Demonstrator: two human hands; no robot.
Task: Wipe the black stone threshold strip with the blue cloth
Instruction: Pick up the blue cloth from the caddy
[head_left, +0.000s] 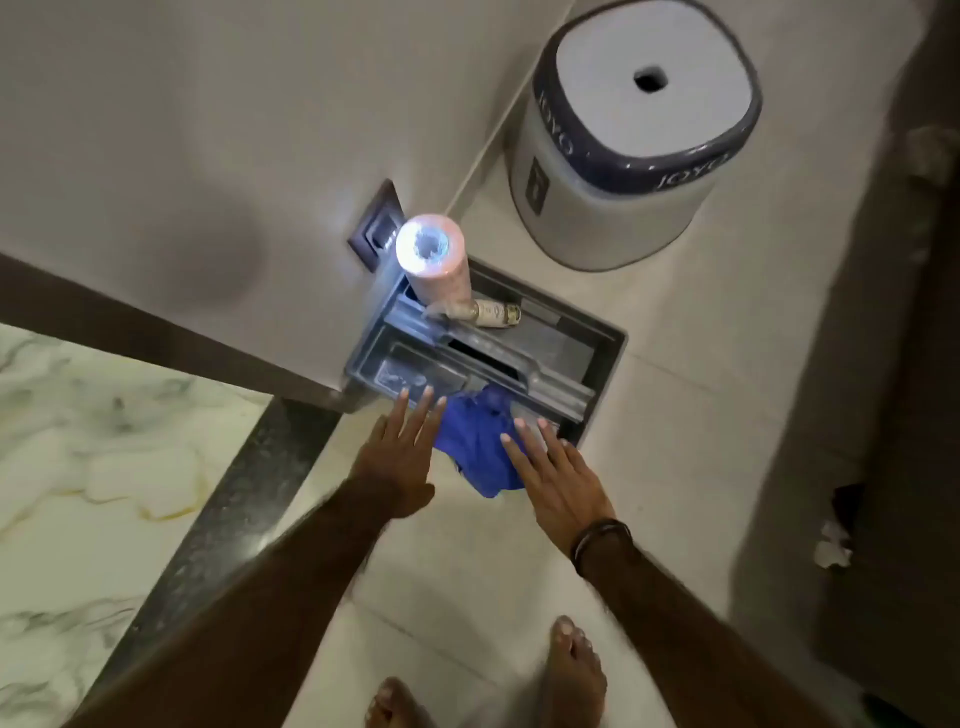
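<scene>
- Head view, looking straight down at a pale tiled floor (675, 415).
- Left hand (400, 457): palm down, fingers spread and straight, nothing in it. Fingertips reach the near-left edge of a grey tray (608, 353); the hand's right side sits just beside the blue cloth (478, 447). Cannot tell if it touches the cloth.
- Right hand (556, 478): palm down, fingers spread, lying on the right part of the cloth, not pinching it. Dark band (600, 540) on that wrist.
- Blue cloth: crumpled heap between the two hands, partly over the tray's near edge, partly on the tile.
- Black stone strip (228, 499): speckled, runs diagonally from near-left up toward the tray's left corner. Left of both hands; the left forearm crosses over it. Cloth is not on it.
- Left of the strip: white marble floor (78, 467) with grey and gold veins.
- Tray sits against the wall (208, 130), divided into compartments. In its far part: an upright pinkish can (436, 265), top blown out by glare, and a small bottle (496, 314) lying on its side just right of the can.
- Dark switch plate (376, 223) on the wall, just left of the can.
- Far right: white stool (634, 145) with dark blue rim, hole in the top, "JOYO" lettering on the rim.
- Bottom edge: two bare feet (571, 670) on the tile.
- Right edge: dark surface (893, 364), scuffed, detail unclear.
</scene>
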